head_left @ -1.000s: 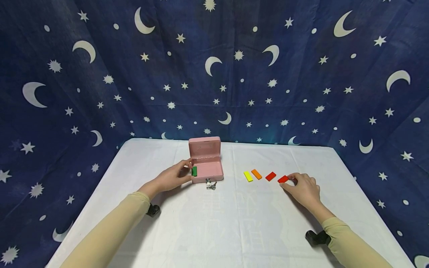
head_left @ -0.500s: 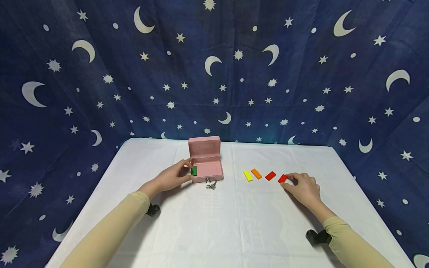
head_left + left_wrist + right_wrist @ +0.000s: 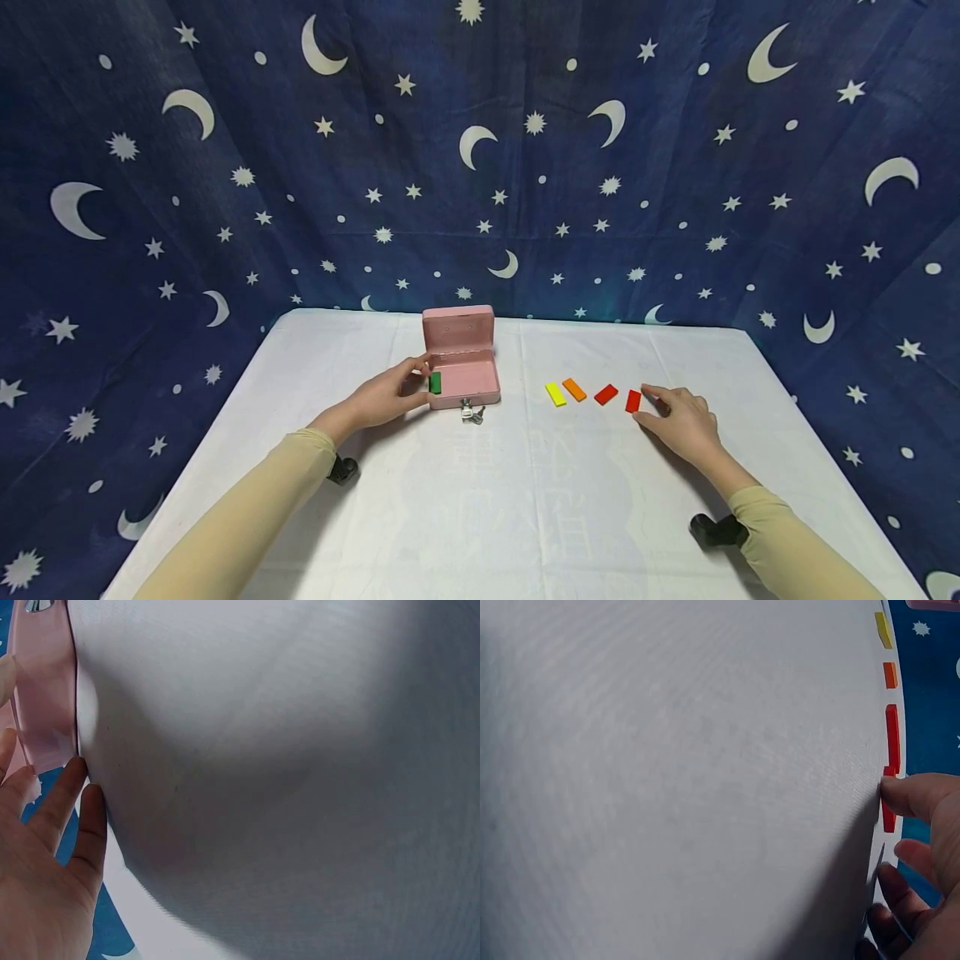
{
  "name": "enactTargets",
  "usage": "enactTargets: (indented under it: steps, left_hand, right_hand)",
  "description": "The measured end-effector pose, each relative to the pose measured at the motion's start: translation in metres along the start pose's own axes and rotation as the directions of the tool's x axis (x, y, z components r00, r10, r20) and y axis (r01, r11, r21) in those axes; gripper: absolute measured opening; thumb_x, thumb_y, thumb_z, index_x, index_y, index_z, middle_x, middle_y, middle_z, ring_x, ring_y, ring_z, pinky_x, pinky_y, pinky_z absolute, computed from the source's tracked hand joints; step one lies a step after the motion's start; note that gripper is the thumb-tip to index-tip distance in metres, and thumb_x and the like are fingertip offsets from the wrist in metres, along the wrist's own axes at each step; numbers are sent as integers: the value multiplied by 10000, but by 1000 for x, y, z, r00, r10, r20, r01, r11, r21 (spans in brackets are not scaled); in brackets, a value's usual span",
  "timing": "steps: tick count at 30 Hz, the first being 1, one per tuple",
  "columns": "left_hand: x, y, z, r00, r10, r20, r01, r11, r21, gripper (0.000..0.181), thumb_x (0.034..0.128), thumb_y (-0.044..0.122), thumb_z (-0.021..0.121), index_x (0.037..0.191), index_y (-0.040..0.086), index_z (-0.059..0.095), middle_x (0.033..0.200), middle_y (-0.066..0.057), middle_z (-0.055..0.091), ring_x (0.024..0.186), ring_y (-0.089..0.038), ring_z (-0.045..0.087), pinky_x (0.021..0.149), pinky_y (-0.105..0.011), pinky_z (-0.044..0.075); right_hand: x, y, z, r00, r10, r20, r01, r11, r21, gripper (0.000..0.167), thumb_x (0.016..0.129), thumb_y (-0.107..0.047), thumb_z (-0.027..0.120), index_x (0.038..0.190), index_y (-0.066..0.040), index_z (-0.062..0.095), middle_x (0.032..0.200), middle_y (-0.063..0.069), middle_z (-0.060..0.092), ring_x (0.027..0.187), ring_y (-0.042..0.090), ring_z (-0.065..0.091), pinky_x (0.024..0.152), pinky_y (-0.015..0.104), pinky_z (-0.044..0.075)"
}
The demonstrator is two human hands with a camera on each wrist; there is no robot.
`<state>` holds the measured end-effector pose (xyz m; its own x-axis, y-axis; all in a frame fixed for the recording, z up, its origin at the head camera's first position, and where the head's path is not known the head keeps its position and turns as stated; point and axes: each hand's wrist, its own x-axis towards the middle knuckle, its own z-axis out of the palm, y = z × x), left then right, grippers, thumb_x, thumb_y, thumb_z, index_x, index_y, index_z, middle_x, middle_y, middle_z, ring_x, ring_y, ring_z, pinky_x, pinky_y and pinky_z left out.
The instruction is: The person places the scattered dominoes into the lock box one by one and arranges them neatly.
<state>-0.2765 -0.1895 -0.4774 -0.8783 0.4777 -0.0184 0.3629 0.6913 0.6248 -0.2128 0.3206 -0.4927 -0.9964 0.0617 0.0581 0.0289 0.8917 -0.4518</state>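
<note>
On the left, a small pink metal cash box (image 3: 467,375) stands with its lid up. A green domino-like block (image 3: 435,383) is inside against its left wall. My left hand (image 3: 386,390) rests at the box's left side, thumb near the front corner and fingers near the back; the left wrist view shows loosely extended fingers. To the right, my right hand (image 3: 682,421) has thumb and forefinger near the two ends of a red block (image 3: 633,401) lying flat. In the right wrist view a gap shows between the forefinger and this red block (image 3: 889,814).
Left of the right hand lie another red block (image 3: 606,394), an orange block (image 3: 574,389) and a yellow block (image 3: 555,394). A small padlock with keys (image 3: 470,412) is at the box's front. A dark blue star-patterned cloth (image 3: 540,192) stands behind the white table (image 3: 480,500).
The red block by my right hand has turned to point more toward and away from me. My right thumb and forefinger have moved slightly right, off the block. The left hand stays at the box.
</note>
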Motion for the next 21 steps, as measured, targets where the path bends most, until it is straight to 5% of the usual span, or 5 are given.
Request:
enactTargets:
  steps: [21]
  left_hand:
    - [0,0,1,1000,6,0,-6,1000,-12,453,957,521,660,1261,218,515,1650,113,266,1413,-214,440,1098,-525,384]
  right_hand:
    - [9,13,-3,998,-37,41,35,998,49,595,875,-426,781,1347,-93,638,1173,214,598,1091,400,436,818,540,333]
